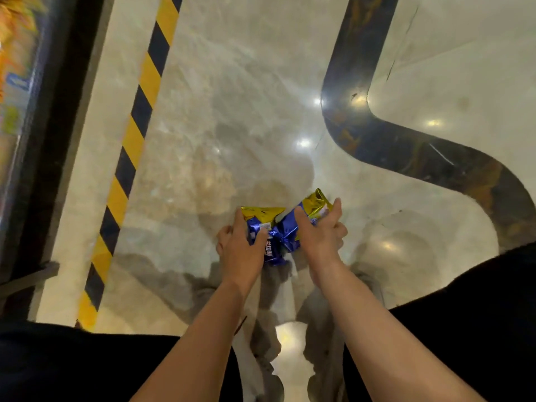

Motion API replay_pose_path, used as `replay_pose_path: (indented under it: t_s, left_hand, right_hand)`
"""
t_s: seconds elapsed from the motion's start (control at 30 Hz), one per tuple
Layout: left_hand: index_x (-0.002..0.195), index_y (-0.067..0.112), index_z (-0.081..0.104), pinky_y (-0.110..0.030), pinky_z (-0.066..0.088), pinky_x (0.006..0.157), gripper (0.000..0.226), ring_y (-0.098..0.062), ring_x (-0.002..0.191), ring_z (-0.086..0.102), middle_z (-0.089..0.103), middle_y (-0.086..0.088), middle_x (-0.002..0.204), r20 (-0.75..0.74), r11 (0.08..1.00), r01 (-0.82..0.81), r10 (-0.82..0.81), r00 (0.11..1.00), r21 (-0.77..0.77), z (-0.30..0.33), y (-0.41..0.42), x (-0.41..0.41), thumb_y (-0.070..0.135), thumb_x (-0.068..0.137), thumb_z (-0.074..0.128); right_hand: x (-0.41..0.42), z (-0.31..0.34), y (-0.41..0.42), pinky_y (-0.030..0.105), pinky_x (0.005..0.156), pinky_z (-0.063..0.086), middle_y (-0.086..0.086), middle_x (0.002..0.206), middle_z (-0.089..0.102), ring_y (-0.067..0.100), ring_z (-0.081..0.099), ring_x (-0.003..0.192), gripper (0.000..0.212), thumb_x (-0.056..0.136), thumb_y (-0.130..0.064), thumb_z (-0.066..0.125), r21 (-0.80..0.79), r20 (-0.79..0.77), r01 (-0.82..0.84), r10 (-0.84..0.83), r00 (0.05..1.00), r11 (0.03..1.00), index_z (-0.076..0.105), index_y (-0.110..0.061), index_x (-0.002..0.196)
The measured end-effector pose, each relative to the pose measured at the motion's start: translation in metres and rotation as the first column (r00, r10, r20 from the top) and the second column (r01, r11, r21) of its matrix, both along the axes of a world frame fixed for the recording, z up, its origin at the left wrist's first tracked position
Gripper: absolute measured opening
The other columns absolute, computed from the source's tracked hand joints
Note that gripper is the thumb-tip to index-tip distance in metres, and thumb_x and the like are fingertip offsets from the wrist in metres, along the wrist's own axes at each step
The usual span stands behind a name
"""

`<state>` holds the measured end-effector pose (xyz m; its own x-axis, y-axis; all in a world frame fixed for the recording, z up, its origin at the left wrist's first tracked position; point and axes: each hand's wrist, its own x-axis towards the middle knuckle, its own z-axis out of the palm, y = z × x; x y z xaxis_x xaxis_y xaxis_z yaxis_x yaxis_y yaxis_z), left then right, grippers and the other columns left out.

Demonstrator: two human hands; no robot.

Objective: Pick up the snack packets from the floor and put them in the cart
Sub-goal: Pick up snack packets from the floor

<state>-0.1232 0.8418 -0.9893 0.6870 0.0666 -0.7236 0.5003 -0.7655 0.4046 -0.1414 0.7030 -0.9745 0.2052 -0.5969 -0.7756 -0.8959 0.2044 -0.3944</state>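
From the head camera, two blue-and-gold snack packets were held low above the marble floor (246,97). The left hand (240,250) gripped the left packet (262,224), its long axis running away from the person, gold end farthest. The right hand (319,236) curled round the right packet (307,211), which tilted up and rightward. The packets touched at their blue ends. One yellow-and-black striped tape (136,134) ran along the floor at left.

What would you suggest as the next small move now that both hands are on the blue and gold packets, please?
Probably lift both packets clear of the floor together. The left hand already grips one blue and gold packet and the right hand grips the other packet. No cart shows in this view, so carrying comes afterwards.
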Motion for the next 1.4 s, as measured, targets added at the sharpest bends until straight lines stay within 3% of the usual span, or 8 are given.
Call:
replay_pose_path:
  t_s: [0.27, 0.4, 0.53, 0.7, 0.8, 1.03, 1.27, 1.4]
  left_hand:
    - [0.155, 0.042, 0.009, -0.046, 0.03, 0.114, 0.083, -0.032, 0.138, 0.025, 0.022, -0.008, 0.151, -0.018, 1.0, 0.019, -0.019, 1.0, -0.009, -0.017, -0.024, 0.0, 0.044, 0.09, 0.062]
    - [0.151, 0.039, 0.021, -0.04, 0.032, 0.108, 0.08, -0.033, 0.131, 0.026, 0.022, -0.009, 0.147, -0.012, 0.999, 0.016, -0.015, 1.0, 0.044, -0.023, -0.035, 0.004, 0.04, 0.086, 0.067]
    - [0.143, 0.039, 0.036, -0.037, 0.033, 0.098, 0.062, -0.036, 0.126, 0.03, 0.025, -0.009, 0.143, 0.001, 0.996, -0.005, 0.005, 1.0, 0.088, -0.028, -0.041, 0.005, 0.033, 0.088, 0.064]
    - [0.144, 0.035, 0.039, -0.044, 0.034, 0.108, 0.049, -0.037, 0.127, 0.034, 0.026, -0.012, 0.147, 0.027, 0.998, -0.007, 0.006, 1.0, 0.056, -0.025, -0.04, 0.004, 0.024, 0.098, 0.051]
    - [0.146, 0.035, 0.037, -0.048, 0.048, 0.099, 0.047, -0.031, 0.111, 0.053, 0.028, -0.009, 0.142, 0.051, 0.999, -0.009, 0.011, 0.999, -0.053, -0.004, -0.032, 0.005, 0.02, 0.102, 0.045]
    - [0.146, 0.033, 0.042, -0.024, 0.045, 0.083, 0.043, -0.011, 0.093, 0.051, 0.038, 0.0, 0.126, 0.136, 0.992, 0.099, -0.089, 0.987, -0.073, 0.143, -0.005, 0.021, 0.025, 0.103, 0.046]
    - [0.143, 0.033, 0.044, -0.021, 0.036, 0.083, 0.042, -0.011, 0.098, 0.05, 0.044, -0.002, 0.129, 0.247, 0.983, 0.147, -0.116, 0.962, -0.114, 0.375, 0.01, 0.053, 0.028, 0.102, 0.05]
    - [0.142, 0.027, 0.048, -0.003, 0.027, 0.079, 0.044, 0.0, 0.1, 0.043, 0.052, -0.001, 0.128, 0.369, 0.982, 0.116, -0.054, 0.928, -0.148, 0.509, 0.023, 0.073, 0.028, 0.099, 0.057]
  right_hand:
    - [-0.006, -0.015, 0.013, 0.028, 0.088, 0.031, 0.016, 0.137, 0.03, 0.033, 0.035, 0.125, 0.09, 0.089, -0.026, 0.067, -0.007, 0.038, -0.022, 0.022, 0.999, 1.0, 0.005, -0.039, 0.154]
    - [-0.002, -0.015, 0.015, 0.039, 0.095, 0.045, 0.011, 0.123, 0.034, 0.032, 0.047, 0.113, 0.093, 0.086, -0.014, 0.063, 0.001, 0.074, -0.029, 0.029, 0.997, 1.0, 0.004, -0.041, 0.153]
    - [0.001, -0.014, 0.014, 0.034, 0.087, 0.046, 0.013, 0.128, 0.031, 0.018, 0.047, 0.084, 0.09, 0.086, -0.007, 0.062, 0.001, 0.103, -0.043, 0.043, 0.994, 0.999, 0.009, -0.038, 0.152]
    - [0.0, -0.004, 0.012, 0.038, 0.095, 0.048, 0.015, 0.133, 0.028, 0.021, 0.046, 0.095, 0.088, 0.086, -0.003, 0.063, -0.04, 0.122, -0.14, 0.143, 0.982, 0.989, 0.014, -0.036, 0.152]
    - [-0.003, 0.017, 0.009, 0.041, 0.096, 0.05, 0.012, 0.13, 0.027, 0.03, 0.055, 0.1, 0.092, 0.089, -0.005, 0.064, -0.056, 0.142, -0.249, 0.255, 0.957, 0.967, 0.008, -0.038, 0.153]
    - [-0.014, 0.164, -0.013, 0.011, 0.072, 0.035, 0.007, 0.123, 0.031, -0.002, 0.043, 0.075, 0.091, 0.088, -0.011, 0.068, -0.057, 0.171, -0.413, 0.417, 0.893, 0.909, 0.011, -0.034, 0.155]
    - [0.007, 0.381, -0.018, -0.007, 0.066, 0.032, 0.009, 0.126, 0.039, -0.031, 0.033, 0.088, 0.084, 0.088, -0.012, 0.067, -0.198, 0.244, -0.535, 0.57, 0.785, 0.821, 0.019, -0.033, 0.153]
    - [0.032, 0.514, -0.004, -0.011, 0.068, 0.025, 0.007, 0.13, 0.036, -0.033, 0.029, 0.089, 0.082, 0.088, -0.012, 0.067, -0.287, 0.283, -0.593, 0.658, 0.698, 0.752, 0.02, -0.032, 0.152]
